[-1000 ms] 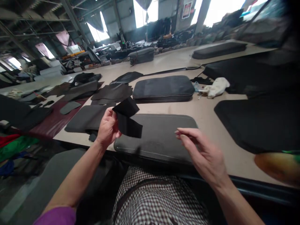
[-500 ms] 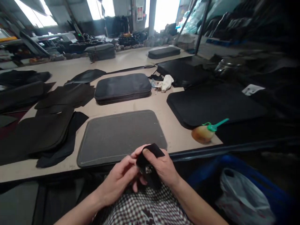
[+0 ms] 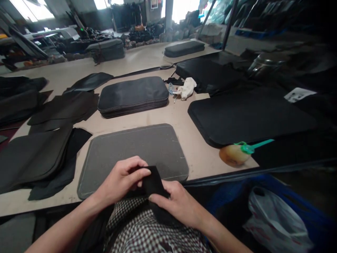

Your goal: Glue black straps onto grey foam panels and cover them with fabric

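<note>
Between my hands is a black strip of fabric or leather (image 3: 154,181); which material it is, I cannot tell. My left hand (image 3: 123,177) pinches its upper end between thumb and fingers. Lower down, my right hand (image 3: 176,202) grips the same strip, thumb on top, and the rest of it hangs toward my checked apron (image 3: 142,225). Just beyond my hands, a grey rounded-corner panel (image 3: 131,147) lies flat at the table's front edge, partly covered by my left hand.
A stack of dark rounded panels (image 3: 133,95) lies farther back. Dark cut pieces (image 3: 37,154) cover the left. At right are a large black panel (image 3: 244,116) and a plastic bottle with green spout (image 3: 234,155). A white plastic bag (image 3: 276,218) hangs below the table edge.
My left hand has moved up and left and now pinches the strip's end, drawing it straighter. My right hand has shifted slightly down. The view has also shifted a little.
</note>
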Demonstrator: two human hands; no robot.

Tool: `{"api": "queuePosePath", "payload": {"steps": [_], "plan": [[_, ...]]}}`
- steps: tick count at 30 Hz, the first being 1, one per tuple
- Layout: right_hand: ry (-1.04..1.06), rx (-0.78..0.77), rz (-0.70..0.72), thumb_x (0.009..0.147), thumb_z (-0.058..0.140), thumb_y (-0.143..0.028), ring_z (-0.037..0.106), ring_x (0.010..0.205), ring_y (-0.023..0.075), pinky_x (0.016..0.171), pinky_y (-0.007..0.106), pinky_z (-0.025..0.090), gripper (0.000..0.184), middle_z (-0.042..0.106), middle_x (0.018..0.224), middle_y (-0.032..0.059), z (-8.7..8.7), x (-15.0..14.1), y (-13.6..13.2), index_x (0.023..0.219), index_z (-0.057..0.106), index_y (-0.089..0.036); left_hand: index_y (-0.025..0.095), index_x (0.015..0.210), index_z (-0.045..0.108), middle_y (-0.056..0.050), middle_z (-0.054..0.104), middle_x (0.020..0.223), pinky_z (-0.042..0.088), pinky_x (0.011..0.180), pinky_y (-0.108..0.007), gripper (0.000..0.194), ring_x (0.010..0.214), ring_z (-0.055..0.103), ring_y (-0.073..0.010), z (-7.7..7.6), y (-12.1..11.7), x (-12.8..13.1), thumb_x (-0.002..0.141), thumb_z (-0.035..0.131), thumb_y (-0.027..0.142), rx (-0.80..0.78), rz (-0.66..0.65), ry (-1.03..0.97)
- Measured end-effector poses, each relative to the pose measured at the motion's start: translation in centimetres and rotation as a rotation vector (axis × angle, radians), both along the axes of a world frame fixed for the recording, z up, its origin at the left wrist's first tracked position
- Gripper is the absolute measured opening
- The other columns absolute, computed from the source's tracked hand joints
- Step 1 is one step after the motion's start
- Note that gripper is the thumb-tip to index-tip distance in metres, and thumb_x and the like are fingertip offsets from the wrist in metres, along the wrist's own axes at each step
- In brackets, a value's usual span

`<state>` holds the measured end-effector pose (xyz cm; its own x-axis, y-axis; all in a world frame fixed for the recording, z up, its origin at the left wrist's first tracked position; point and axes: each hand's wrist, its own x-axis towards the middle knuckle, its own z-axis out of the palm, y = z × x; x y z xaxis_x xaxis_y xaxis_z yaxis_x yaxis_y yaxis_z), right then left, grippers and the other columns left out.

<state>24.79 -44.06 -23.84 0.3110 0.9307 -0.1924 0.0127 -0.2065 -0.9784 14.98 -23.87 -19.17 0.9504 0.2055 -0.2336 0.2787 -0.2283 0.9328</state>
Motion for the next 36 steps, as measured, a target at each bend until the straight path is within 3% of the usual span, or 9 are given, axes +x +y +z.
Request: {"api": "queuePosePath", "payload": {"steps": [4,9,13,18,24,30,36], "plan": [[0.115,-0.122,-0.087,0.102,0.052,-0.041,0.067,0.077,0.0188,0.069,0.028,0.052,0.03,0.069,0.086,0.0031,-2.0,-0.7,-1.2,0.103,0.07,-0.017,0.017,0.1,0.069,0.0,0.063,0.067,0.041,0.054,-0.022,0.036,0.056,0.053,-0.0115,-0.9,3.7,2.8,0.096,0.064,0.052,-0.015,0.116,0.047],[-0.001,-0.157,-0.29,0.099,0.054,-0.042,0.071,0.095,0.0234,0.086,0.035,0.058,0.047,0.073,0.104,0.008,-4.6,-1.8,-2.2,0.142,0.052,-0.022,0.019,0.098,0.072,0.001,0.064,0.07,0.037,0.056,-0.024,0.037,0.059,0.053,-0.0131,-3.7,7.8,6.7,0.097,0.06,0.054,0.229,0.113,0.035],[-0.031,-0.132,-0.41,0.102,0.047,-0.044,0.072,0.081,0.0202,0.074,0.032,0.06,0.057,0.071,0.097,0.007,-5.3,-1.8,-1.6,0.152,0.035,-0.02,0.02,0.094,0.073,-0.002,0.069,0.085,0.044,0.074,-0.029,0.028,0.08,0.062,-0.0187,-5.8,9.7,10.4,0.098,0.059,0.044,0.562,0.049,-0.134],[-0.139,-0.117,-0.452,0.105,0.043,-0.043,0.059,0.05,0.0139,0.055,0.024,0.051,0.043,0.057,0.068,-0.0037,-5.0,-0.8,0.0,0.139,0.042,-0.017,0.02,0.091,0.071,-0.005,0.066,0.091,0.042,0.077,-0.032,0.022,0.083,0.06,-0.0209,-7.4,11.4,14.4,0.098,0.06,0.037,0.869,0.011,-0.194],[-0.203,-0.096,-0.423,0.106,0.042,-0.04,0.056,0.047,0.0138,0.049,0.023,0.047,0.033,0.051,0.062,-0.0059,-4.9,0.1,1.1,0.13,0.046,-0.018,0.02,0.089,0.069,-0.004,0.064,0.09,0.04,0.073,-0.032,0.022,0.079,0.057,-0.02,-7.9,12.0,16.3,0.098,0.061,0.038,0.912,-0.003,-0.155],[-0.197,-0.079,-0.414,0.105,0.045,-0.038,0.062,0.053,0.0153,0.061,0.026,0.055,0.029,0.054,0.062,-0.005,-5.2,-0.1,1.1,0.126,0.051,-0.019,0.02,0.09,0.069,-0.004,0.064,0.092,0.04,0.072,-0.032,0.02,0.08,0.058,-0.0204,-8.3,12.1,16.6,0.099,0.063,0.037,0.934,-0.034,-0.137],[-0.188,-0.102,-0.388,0.105,0.044,-0.039,0.06,0.048,0.015,0.055,0.025,0.052,0.029,0.054,0.06,-0.0057,-4.9,-0.1,1.3,0.125,0.052,-0.019,0.02,0.091,0.069,-0.004,0.065,0.093,0.041,0.073,-0.031,0.018,0.083,0.059,-0.0208,-8.4,12.3,16.7,0.099,0.064,0.036,0.947,-0.059,-0.149]]}}
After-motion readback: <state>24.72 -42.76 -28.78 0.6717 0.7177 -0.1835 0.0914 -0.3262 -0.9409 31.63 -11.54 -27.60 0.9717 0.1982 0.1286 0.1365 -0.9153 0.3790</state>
